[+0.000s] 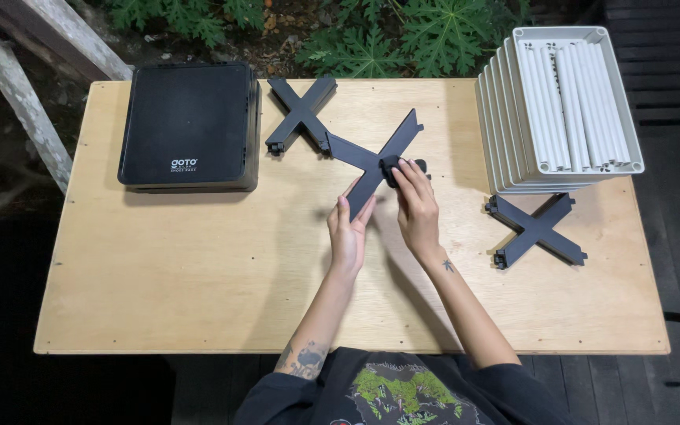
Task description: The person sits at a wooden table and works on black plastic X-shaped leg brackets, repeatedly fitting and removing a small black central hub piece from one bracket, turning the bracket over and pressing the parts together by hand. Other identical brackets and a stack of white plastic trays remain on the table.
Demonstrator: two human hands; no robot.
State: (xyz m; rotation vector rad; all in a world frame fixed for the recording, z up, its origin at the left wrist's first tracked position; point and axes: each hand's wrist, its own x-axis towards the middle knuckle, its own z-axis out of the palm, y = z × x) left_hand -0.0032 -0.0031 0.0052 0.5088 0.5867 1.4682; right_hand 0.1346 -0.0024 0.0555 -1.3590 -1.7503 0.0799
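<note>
Over the middle of a wooden table (198,283), my left hand (348,232) holds the lower arm of a black X-shaped plastic piece (371,157), lifted and tilted. My right hand (415,201) grips a small black part (391,167) at the piece's centre, fingers closed on it. A second black X-shaped piece (299,116) lies flat just behind and to the left. A third (535,230) lies to the right of my right hand.
A stack of black flat trays (189,126) sits at the table's back left. At the back right stands a stack of white trays (513,118), the top one holding several white tubes (572,98). Green plants lie beyond the far edge.
</note>
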